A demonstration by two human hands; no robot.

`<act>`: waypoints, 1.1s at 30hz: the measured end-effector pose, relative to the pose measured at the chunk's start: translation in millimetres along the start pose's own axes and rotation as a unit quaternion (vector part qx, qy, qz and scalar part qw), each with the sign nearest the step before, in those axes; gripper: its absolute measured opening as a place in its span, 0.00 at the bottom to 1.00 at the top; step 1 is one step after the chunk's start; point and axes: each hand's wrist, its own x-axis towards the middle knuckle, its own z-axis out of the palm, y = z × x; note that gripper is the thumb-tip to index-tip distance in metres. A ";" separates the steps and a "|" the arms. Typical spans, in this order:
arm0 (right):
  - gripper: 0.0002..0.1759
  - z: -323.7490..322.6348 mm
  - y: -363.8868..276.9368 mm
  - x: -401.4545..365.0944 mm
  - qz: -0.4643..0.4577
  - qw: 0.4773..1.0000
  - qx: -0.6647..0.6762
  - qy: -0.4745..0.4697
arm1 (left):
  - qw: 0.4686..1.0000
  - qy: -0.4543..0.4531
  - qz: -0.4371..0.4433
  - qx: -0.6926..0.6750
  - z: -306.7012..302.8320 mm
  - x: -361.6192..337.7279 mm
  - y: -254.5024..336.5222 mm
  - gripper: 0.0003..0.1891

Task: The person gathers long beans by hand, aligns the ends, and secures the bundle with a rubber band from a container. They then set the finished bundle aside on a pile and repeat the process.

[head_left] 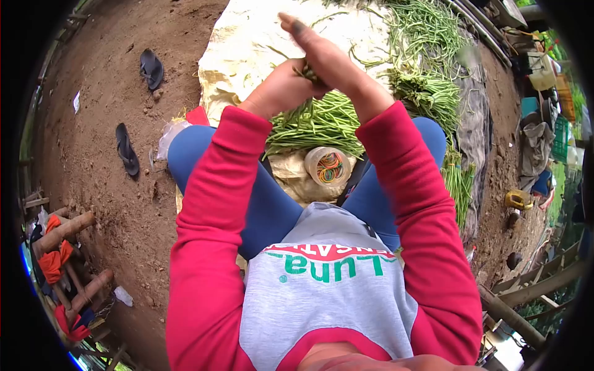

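Observation:
My left hand (284, 88) is closed around a small bunch of long green beans (305, 72), whose ends poke out at the top of the fist. Against it lies my right hand (325, 57), its fingers stretched out up and to the left; its palm side is hidden. Just below both hands, a thick pile of green beans (318, 127) rests between the knees. A clear round tub (314, 162) of coloured rubber bands (330, 168) stands nearer the body.
More beans (427, 37) and bundles (427, 99) lie on the pale sheet (232, 52) at the right. Two dark flip-flops (151, 69) are on the bare soil at the left. Wooden poles (65, 232) stand lower left; a yellow container (518, 199) sits far right.

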 end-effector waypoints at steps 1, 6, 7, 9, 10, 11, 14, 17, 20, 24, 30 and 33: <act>0.53 0.1 4.4 2.2 -0.011 0.988 0.150 0.040 | 0.992 -0.005 -0.100 -0.073 -0.9 -3.0 3.5 0.09; 0.49 22.9 42.1 -29.9 0.092 0.982 0.135 -0.094 | 0.949 0.217 -0.020 -0.226 -12.5 4.4 10.9 0.14; 0.43 38.3 42.9 -31.9 -0.013 0.991 0.129 -0.019 | 0.958 0.221 0.070 0.171 -13.7 -1.5 10.1 0.14; 0.30 31.1 45.0 -32.4 0.101 0.982 0.127 -0.093 | 0.975 0.212 0.057 -0.042 -6.7 4.3 5.8 0.15; 0.24 26.7 27.2 -35.1 0.120 0.982 0.125 -0.081 | 0.981 0.179 0.067 0.016 -5.0 2.2 16.1 0.15; 0.18 24.3 14.3 -39.5 0.139 0.980 0.123 -0.067 | 0.984 0.144 0.076 0.075 -4.2 0.7 27.0 0.15; 0.16 15.0 17.8 -44.0 0.092 0.978 0.164 -0.095 | 0.993 -0.025 0.093 -0.074 -10.7 0.7 23.1 0.17; 0.16 25.2 24.9 -43.7 -0.030 0.993 0.106 -0.030 | 0.995 -0.039 0.071 -0.052 -6.2 -5.8 14.3 0.17; 0.15 16.0 46.8 -68.9 -0.128 0.978 -0.164 0.032 | 0.997 0.016 0.000 -0.079 -5.0 -12.9 18.9 0.17; 0.11 3.0 30.9 -107.5 0.221 0.849 -0.354 -0.323 | 0.979 0.117 0.031 -0.162 -24.4 -8.7 15.5 0.16; 0.11 87.5 142.9 -171.0 0.175 0.821 -0.389 -0.381 | 0.975 0.168 -0.023 -0.141 -9.1 -5.9 37.2 0.14; 0.11 105.8 189.2 -179.6 0.189 0.790 -0.440 -0.385 | 0.974 0.191 -0.090 -0.086 -4.7 -5.7 33.4 0.11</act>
